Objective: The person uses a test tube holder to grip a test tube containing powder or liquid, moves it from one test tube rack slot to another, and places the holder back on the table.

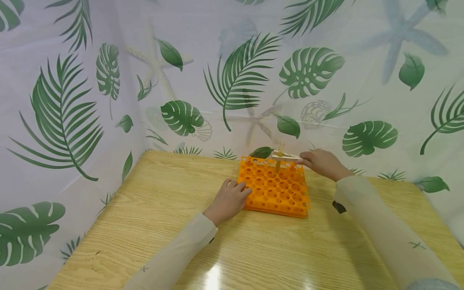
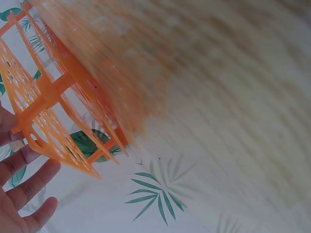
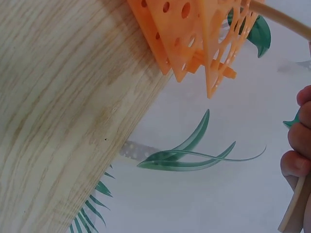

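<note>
The right hand [image 1: 320,162] gripped a wooden clamp [image 1: 288,156] holding 1 test tube [image 1: 278,165]. The left hand [image 1: 230,199] apparently pinched the orange rack [image 1: 279,210] at its edge.

Rack [image 1: 282,210] on table [image 1: 174,193], before backdrop [image 1: 203,88].

We read no text, brand or number; just a cross-like mark [image 1: 143,268] on the left sleeve [image 1: 177,251], bottom left, and a second mark [image 1: 417,245] on the right sleeve [image 1: 380,225], lower right.
</note>
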### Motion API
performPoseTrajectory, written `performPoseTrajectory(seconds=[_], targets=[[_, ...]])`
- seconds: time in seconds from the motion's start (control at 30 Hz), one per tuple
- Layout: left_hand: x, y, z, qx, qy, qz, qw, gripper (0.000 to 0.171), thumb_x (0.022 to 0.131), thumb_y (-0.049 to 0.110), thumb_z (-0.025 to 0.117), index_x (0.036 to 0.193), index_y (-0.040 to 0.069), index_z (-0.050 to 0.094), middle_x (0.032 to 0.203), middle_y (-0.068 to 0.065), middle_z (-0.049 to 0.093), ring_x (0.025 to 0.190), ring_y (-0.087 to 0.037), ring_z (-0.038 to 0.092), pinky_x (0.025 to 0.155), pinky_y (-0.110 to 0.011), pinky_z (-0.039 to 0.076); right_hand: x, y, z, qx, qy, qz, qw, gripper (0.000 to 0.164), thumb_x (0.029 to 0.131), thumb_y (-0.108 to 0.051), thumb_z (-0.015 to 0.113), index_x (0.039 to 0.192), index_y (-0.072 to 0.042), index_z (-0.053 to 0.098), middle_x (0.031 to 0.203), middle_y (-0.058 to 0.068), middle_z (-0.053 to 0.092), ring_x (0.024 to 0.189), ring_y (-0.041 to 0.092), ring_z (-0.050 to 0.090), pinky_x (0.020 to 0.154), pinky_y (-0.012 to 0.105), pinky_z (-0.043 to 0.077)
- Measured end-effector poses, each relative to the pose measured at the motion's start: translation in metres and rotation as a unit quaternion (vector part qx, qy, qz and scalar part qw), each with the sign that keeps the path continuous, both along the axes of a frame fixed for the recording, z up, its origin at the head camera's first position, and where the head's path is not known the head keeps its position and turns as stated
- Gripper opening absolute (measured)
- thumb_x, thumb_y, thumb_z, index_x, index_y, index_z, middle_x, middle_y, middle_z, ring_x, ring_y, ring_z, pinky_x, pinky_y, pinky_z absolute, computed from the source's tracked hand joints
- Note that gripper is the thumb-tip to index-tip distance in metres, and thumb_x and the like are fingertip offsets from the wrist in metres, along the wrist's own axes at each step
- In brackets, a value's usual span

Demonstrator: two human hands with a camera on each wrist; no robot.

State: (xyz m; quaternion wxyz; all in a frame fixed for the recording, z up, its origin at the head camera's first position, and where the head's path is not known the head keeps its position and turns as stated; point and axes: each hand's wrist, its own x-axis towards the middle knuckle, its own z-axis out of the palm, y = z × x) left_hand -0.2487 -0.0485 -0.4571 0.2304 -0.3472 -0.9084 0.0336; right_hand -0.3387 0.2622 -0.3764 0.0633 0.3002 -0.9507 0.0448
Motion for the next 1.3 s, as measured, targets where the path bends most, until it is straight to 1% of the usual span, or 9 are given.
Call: performPoseTrajectory(seconds=[0.33, 0.53, 0.7, 0.8, 0.97, 1.3], targets=[[0.001, 0.0, -0.001, 0.003, 0.004, -0.002, 1.0, 0.009, 0.093, 0.025, 0.057, 0.101, 0.022, 0.058, 0.091, 0.005, 0.058, 0.088, -0.017, 0.06, 0.094, -0.039, 0.046, 0.001, 0.003, 0.004, -0.001, 0.002, 0.004, 1.0, 0.032, 0.092, -0.027, 0.058, 0.067, -0.014, 0.043, 0.057, -0.004, 0.028, 0.051, 0.011, 0.03, 0.06, 0.031, 0.035], [0.0, 0.001, -0.002, 0.003, 0.005, -0.003, 1.0, 0.009, 0.093, 0.025, 0.057, 0.101, 0.022, 0.058, 0.091, 0.004, 0.057, 0.088, -0.017, 0.06, 0.094, -0.039, 0.046, 0.001, 0.002, 0.007, -0.007, 0.009, 0.007, 1.0, 0.036, 0.092, -0.029, 0.057, 0.065, -0.015, 0.039, 0.056, -0.004, 0.025, 0.05, 0.01, 0.029, 0.058, 0.029, 0.034], [-0.002, 0.001, -0.003, 0.003, 0.004, -0.005, 1.0, 0.009, 0.093, 0.025, 0.057, 0.101, 0.023, 0.058, 0.09, 0.005, 0.057, 0.087, -0.017, 0.06, 0.094, -0.04, 0.046, 0.002, 0.001, 0.011, -0.008, 0.011, 0.008, 1.0, 0.033, 0.092, -0.03, 0.057, 0.066, -0.015, 0.045, 0.055, -0.004, 0.032, 0.049, 0.01, 0.031, 0.058, 0.029, 0.035], [-0.002, 0.0, -0.003, 0.004, 0.006, -0.006, 1.0, 0.009, 0.093, 0.025, 0.057, 0.101, 0.023, 0.058, 0.09, 0.005, 0.057, 0.087, -0.017, 0.06, 0.094, -0.04, 0.046, 0.001, 0.002, 0.012, -0.006, 0.015, 0.009, 1.0, 0.033, 0.092, -0.029, 0.057, 0.066, -0.014, 0.046, 0.054, -0.004, 0.033, 0.049, 0.01, 0.031, 0.057, 0.029, 0.035], [-0.003, 0.0, -0.003, 0.0, 0.011, -0.005, 0.9999, 0.008, 0.093, 0.025, 0.057, 0.101, 0.023, 0.058, 0.09, 0.005, 0.057, 0.087, -0.017, 0.06, 0.094, -0.039, 0.047, -0.001, 0.002, 0.013, -0.001, 0.013, 0.007, 1.0, 0.035, 0.092, -0.03, 0.057, 0.065, -0.014, 0.042, 0.055, -0.004, 0.03, 0.049, 0.01, 0.03, 0.058, 0.029, 0.035], [-0.002, 0.001, -0.003, -0.001, 0.012, -0.003, 0.9999, 0.008, 0.093, 0.026, 0.056, 0.1, 0.022, 0.058, 0.09, 0.005, 0.057, 0.087, -0.017, 0.06, 0.093, -0.039, 0.047, 0.0, 0.0, 0.021, 0.006, 0.009, -0.004, 1.0, 0.034, 0.094, -0.032, 0.054, 0.067, -0.013, 0.044, 0.056, -0.002, 0.032, 0.049, 0.012, 0.033, 0.059, 0.03, 0.035]])
